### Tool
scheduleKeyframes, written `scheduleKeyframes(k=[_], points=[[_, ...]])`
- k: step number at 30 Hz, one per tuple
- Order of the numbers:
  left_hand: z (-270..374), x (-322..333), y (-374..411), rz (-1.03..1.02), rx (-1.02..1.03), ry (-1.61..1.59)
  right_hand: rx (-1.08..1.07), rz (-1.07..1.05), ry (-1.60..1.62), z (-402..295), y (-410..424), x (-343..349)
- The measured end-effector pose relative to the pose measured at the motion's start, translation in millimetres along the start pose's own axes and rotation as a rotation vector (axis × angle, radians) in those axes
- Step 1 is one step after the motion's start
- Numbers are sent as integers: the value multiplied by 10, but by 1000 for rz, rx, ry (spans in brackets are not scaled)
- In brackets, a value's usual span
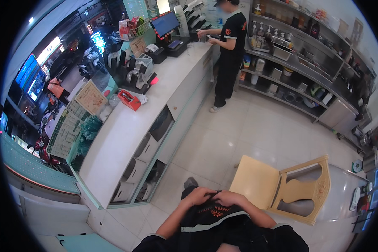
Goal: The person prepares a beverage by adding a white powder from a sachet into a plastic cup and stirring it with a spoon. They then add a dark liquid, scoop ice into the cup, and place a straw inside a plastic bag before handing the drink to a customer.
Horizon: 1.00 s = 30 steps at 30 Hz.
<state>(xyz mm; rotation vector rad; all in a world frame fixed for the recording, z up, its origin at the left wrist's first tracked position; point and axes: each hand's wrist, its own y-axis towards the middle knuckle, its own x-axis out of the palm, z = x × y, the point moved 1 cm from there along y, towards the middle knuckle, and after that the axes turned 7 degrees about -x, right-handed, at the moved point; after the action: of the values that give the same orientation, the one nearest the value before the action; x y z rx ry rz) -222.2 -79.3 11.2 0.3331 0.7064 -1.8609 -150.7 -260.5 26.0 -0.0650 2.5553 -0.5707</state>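
A black cloth garment (217, 211) with an orange sun emblem, orange lettering and a pale green edge lies against my front. My left hand (199, 196) grips its far edge with curled fingers. Close beside it, my right hand (230, 199) has hold of the same edge, and the fingertips of both hands nearly meet. Folds of cloth hide some of the fingers. One grey shoe (190, 182) shows on the floor just beyond my left hand.
A yellow wooden chair (255, 179) stands at my right. The white counter (113, 148) runs along the left, bearing a red box (129, 100) and a monitor (165, 24). A co-worker (231, 41) handles something small at its far end. Steel shelves (289, 69) line the back right.
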Motion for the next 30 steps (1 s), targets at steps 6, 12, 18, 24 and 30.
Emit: scheduleKeyframes(k=[6,12,18,24,30], points=[[-263,-446,274,-25,3,-5,6,9,50,77,493,-305],[-593,-1286,806,-55,60,69,6,39,27,187,1191,-959],[-831,-2285,1191,-201,81,280,13,49,25,-3,1947,-1470],[-1343,-2662,1091,-53,99,169,-14,-1,-41,-158,2452,-1672],[-1642,-2754,606,269,-64,-237,-21,-61,34,-300,2779,-1882]])
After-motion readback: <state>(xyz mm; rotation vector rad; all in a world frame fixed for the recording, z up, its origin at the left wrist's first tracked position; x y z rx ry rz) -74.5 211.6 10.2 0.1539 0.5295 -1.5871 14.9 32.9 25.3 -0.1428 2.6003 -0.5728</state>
